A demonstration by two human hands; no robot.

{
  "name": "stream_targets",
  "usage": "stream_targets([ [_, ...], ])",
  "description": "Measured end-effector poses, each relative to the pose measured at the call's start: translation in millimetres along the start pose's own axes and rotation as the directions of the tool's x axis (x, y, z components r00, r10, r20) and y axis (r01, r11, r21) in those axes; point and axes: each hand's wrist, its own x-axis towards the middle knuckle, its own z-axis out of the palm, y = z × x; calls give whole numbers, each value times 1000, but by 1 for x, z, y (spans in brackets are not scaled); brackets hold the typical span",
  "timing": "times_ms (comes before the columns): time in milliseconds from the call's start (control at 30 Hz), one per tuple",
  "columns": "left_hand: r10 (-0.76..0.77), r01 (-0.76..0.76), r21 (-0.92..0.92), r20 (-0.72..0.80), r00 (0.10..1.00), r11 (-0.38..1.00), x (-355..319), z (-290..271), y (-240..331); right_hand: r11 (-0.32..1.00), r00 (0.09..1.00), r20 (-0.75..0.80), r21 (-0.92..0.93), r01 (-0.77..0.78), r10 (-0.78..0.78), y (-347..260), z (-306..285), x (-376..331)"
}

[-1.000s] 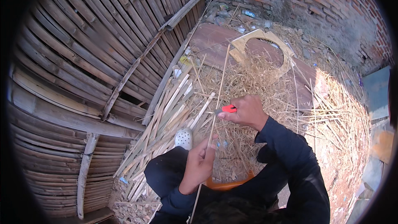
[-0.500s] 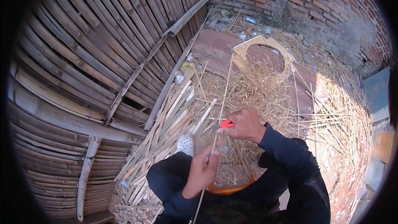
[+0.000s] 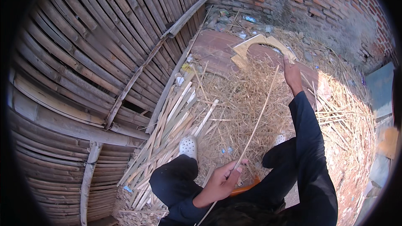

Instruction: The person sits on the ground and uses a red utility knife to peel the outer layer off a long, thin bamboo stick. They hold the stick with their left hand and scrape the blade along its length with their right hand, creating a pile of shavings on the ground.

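Observation:
My left hand (image 3: 220, 184), low in the middle, is closed around a long thin bamboo strip (image 3: 258, 123). The strip slants up and to the right from below the hand, its far tip ending just left of my right hand (image 3: 292, 75). That arm is stretched far forward. Its fingers look closed, but what they hold, if anything, is hidden; no red cutter shows there now. Just beyond the right hand lies a tan board with a large round cutout (image 3: 243, 50), on a reddish-brown sheet (image 3: 209, 46).
Split bamboo strips (image 3: 167, 138) lie piled at left beside my white perforated shoe (image 3: 188, 146). Dry shavings (image 3: 234, 96) cover the middle ground. A bamboo slat wall (image 3: 83, 50) rises at left, a brick wall (image 3: 318, 4) at the back. An orange edge (image 3: 245, 188) shows beneath me.
My right hand has moved forward and right, away from my left hand; the red cutter is out of sight. The left hand has shifted right, and the strip now leans further right.

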Motion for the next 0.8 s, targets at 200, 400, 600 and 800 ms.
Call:
stream_targets([
  [200,-62,9,-347,-142,988,938,20,-24,8,864,789,351,202,462,-504,-88,-11,-124],
  [400,-32,9,-235,-93,995,972,21,-19,7,727,601,464,152,670,-651,-106,-10,-173],
  [600,-24,13,-98,-110,994,995,20,-12,14,660,544,425,196,725,-724,-109,-15,-177],
  [800,158,-61,362,-244,957,930,16,-12,7,738,654,390,108,667,-648,-97,-2,-154],
])
